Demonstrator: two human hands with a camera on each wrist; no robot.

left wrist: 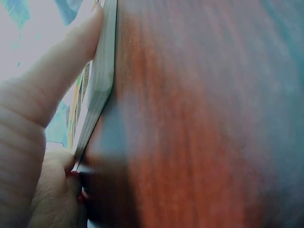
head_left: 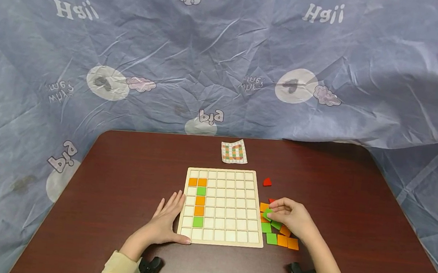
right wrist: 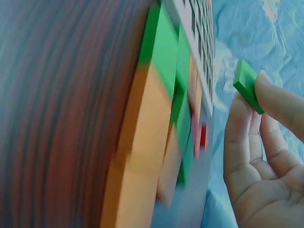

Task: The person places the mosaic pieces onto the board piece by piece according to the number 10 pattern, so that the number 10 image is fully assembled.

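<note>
A pale wooden grid board [head_left: 231,213] lies on the table. Its second column holds orange tiles [head_left: 200,201] and green tiles [head_left: 198,222], with one more orange tile in the first column. My left hand [head_left: 163,226] rests along the board's left edge, fingers straight and spread, thumb at the near-left corner. Beyond the board's right edge, my right hand [head_left: 292,216] pinches a green square tile [right wrist: 247,84] between thumb and fingers. The right wrist view shows that tile raised off the table, tilted. Beneath it lie loose orange tiles [head_left: 288,242] and green tiles [head_left: 271,238].
A small paper card [head_left: 234,152] with a coloured grid pattern lies behind the board. A red piece [head_left: 267,182] sits at the board's upper right, and another red piece [head_left: 272,201] is partly hidden by my right hand. A patterned cloth [head_left: 227,57] hangs behind the table.
</note>
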